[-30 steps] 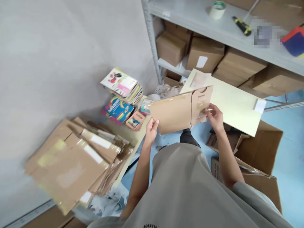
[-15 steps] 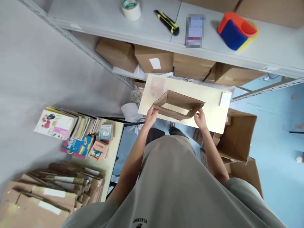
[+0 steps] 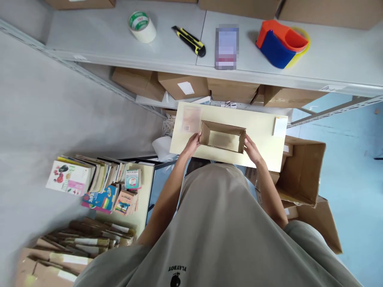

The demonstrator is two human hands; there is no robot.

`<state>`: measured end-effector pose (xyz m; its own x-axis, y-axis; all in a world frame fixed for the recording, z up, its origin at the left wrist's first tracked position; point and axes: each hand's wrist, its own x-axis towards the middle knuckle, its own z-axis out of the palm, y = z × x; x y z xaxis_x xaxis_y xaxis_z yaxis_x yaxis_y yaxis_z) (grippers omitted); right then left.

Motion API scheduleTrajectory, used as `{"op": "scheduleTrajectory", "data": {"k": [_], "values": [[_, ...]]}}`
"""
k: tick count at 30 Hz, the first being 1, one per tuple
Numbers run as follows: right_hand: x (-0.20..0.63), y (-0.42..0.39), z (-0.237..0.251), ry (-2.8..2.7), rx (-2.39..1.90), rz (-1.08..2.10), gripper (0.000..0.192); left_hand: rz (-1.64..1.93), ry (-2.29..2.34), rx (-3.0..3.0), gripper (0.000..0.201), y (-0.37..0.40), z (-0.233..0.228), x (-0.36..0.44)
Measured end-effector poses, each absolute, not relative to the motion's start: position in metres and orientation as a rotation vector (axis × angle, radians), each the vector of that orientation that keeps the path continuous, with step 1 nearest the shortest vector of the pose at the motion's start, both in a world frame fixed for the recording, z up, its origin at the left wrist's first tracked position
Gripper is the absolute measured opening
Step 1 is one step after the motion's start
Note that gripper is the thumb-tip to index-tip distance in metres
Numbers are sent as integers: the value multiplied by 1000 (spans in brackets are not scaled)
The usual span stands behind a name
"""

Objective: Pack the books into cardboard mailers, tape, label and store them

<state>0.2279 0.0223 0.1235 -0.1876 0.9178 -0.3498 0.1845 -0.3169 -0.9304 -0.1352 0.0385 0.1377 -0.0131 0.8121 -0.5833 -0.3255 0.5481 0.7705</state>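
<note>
Small brown cardboard box point(image 3: 223, 137) is squared up, open side facing up, sitting on the pale cream rectangular board point(image 3: 263, 137). Nothing visible inside it. Can't tell whether the bottom flaps are folded or taped; top is not closed.

Left hand point(image 3: 193, 144) is pressed flat-ish against the box's left wall, right hand point(image 3: 250, 148) against the right wall. Both clamp the box between them, fingers narrow around the walls, nothing else held.

Judgement: box is erected, so forming looks mostly done; filling and sealing are still open.

Edges and room:
- The box sits near the middle of the board, closer to its near edge, with bare board on both sides.
- White label stack point(image 3: 280, 126) at the board's right end, well apart from the right hand.
- Pale printed sheet point(image 3: 190, 118) at the board's left end, just beside the box's far-left corner.
- Grey metal shelf point(image 3: 329, 59) overhangs the far side, carrying a white tape roll point(image 3: 142, 27), a yellow-black utility knife point(image 3: 189, 40) and a red-blue tape dispenser point(image 3: 281, 43). All are well apart from the hands.
- Big open brown carton point(image 3: 302, 171) on the blue floor at right, below the board.
- Low table at left carries colourful books point(image 3: 89, 179) and flattened cardboard blanks point(image 3: 74, 247), well apart from the left hand.
</note>
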Motion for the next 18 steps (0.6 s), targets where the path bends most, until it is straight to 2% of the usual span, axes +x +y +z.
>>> {"op": "scheduleTrajectory", "data": {"k": [4, 9, 11, 16, 18], "values": [[228, 30, 130, -1115, -1415, 1678, 101, 915, 1327, 592, 70, 47, 137, -140], [214, 38, 135, -1111, -1474, 1649, 92, 887, 1374, 709, 51, 59, 133, -128], [210, 42, 132, -1132, -1497, 1588, 87, 892, 1412, 716, 44, 61, 130, -122], [213, 47, 128, -1187, -1680, 1249, 86, 1041, 1469, 731, 45, 59, 133, -116], [218, 46, 133, -1236, -1732, 1105, 76, 1066, 1424, 780, 37, 56, 138, -122]]}}
